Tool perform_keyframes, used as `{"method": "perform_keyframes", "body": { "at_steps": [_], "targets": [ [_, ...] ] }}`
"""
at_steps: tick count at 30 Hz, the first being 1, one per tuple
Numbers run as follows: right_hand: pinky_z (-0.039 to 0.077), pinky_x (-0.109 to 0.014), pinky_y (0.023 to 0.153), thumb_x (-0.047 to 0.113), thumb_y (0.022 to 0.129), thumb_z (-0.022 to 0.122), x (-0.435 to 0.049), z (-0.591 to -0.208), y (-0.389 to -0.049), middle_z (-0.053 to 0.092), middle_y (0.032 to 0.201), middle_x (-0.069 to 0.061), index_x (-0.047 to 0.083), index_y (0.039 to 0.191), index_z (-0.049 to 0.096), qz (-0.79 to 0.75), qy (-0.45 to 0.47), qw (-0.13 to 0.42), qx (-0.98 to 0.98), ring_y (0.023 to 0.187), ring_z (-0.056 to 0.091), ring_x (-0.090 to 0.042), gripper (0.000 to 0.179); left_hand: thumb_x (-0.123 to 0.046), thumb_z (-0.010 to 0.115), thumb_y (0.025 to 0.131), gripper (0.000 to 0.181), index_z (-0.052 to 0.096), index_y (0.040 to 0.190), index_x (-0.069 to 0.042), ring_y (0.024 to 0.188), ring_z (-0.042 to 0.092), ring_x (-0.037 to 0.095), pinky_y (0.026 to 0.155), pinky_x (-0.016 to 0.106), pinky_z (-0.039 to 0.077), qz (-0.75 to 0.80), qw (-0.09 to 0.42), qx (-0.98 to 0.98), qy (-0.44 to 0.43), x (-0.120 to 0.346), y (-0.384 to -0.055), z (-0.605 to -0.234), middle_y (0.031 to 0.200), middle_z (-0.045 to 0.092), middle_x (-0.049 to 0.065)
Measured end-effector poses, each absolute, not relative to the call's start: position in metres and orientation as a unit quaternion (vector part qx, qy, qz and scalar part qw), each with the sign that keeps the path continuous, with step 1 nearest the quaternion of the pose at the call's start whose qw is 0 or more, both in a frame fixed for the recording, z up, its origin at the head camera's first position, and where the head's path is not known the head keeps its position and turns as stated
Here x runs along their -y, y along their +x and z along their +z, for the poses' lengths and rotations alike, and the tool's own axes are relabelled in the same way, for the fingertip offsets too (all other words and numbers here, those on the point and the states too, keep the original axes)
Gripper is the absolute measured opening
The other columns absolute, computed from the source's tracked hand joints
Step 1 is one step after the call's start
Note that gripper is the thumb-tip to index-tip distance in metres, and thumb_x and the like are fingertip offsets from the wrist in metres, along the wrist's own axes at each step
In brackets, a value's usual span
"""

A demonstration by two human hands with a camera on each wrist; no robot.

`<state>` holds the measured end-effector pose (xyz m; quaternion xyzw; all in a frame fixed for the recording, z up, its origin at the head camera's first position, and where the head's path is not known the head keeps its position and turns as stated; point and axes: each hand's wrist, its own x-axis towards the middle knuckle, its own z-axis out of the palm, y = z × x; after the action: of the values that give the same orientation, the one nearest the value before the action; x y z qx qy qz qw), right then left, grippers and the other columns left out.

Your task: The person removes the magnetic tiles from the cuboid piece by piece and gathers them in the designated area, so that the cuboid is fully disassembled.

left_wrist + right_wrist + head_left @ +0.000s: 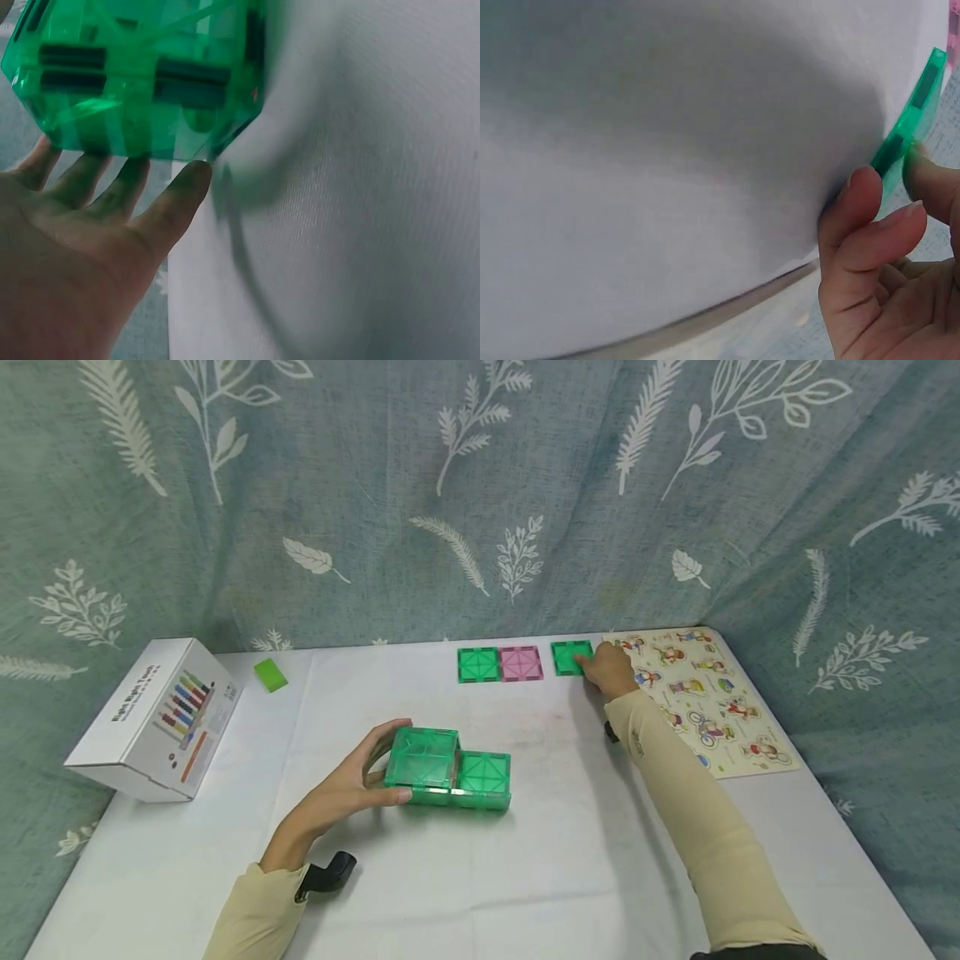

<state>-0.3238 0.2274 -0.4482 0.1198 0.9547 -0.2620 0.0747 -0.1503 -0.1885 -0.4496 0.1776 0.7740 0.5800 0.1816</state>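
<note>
My left hand [341,789] grips a see-through green block built of magnetic tiles [423,758], thumb at its near side and fingers at the back left. A lower green part [483,774] joins it on the right. The left wrist view shows the block's underside close up, the fingertips along its edge. At the back of the table my right hand [611,670] pinches a square green magnetic tile [566,657] between thumb and fingers. In the right wrist view this green tile [915,112] stands tilted, its edge toward the camera.
Left of the pinched tile lie a green tile [477,666] and a pink tile [521,663], side by side. A picture board [693,693] covers the back right. A white box [153,718] stands at left, near a small light-green piece [271,675]. A leaf-patterned curtain [360,485] hangs behind.
</note>
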Motion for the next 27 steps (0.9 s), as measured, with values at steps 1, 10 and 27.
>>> {"method": "perform_keyframes", "body": {
  "at_steps": [1,10,27],
  "targets": [
    [0.042,-0.032,0.048,0.043,0.102,0.056,-0.228,-0.448,-0.324,0.048,0.06,-0.005,0.001,0.086,0.06,-0.26,0.118,0.074,-0.955,0.051,0.05,-0.018,0.044,-0.019,0.08,0.086,0.093,0.022,0.158,-0.032,0.158,0.007,0.037,0.121,0.067,0.022,0.579,0.184,-0.774,0.179,0.189,-0.15,-0.449,0.168,0.017,0.003],
    [0.041,-0.03,0.047,0.04,0.102,0.057,-0.23,-0.451,-0.326,0.042,0.049,-0.001,0.008,0.07,0.051,-0.266,0.108,0.079,-0.955,0.045,0.046,-0.014,0.046,-0.021,0.088,0.077,0.102,0.026,0.156,-0.031,0.151,0.018,0.054,0.115,0.07,0.029,0.559,0.193,-0.79,0.16,0.191,-0.149,-0.446,0.164,0.021,0.009],
    [0.051,-0.057,0.1,0.041,0.102,0.055,-0.191,-0.401,-0.29,0.056,0.14,-0.028,-0.003,0.154,0.029,-0.215,-0.02,0.126,-0.968,0.121,0.059,-0.045,0.073,-0.02,0.085,0.08,0.097,0.025,0.155,-0.027,0.153,0.012,0.051,0.117,0.072,0.025,0.563,0.181,-0.79,0.161,0.189,-0.147,-0.451,0.163,0.022,0.013]
  ]
}}
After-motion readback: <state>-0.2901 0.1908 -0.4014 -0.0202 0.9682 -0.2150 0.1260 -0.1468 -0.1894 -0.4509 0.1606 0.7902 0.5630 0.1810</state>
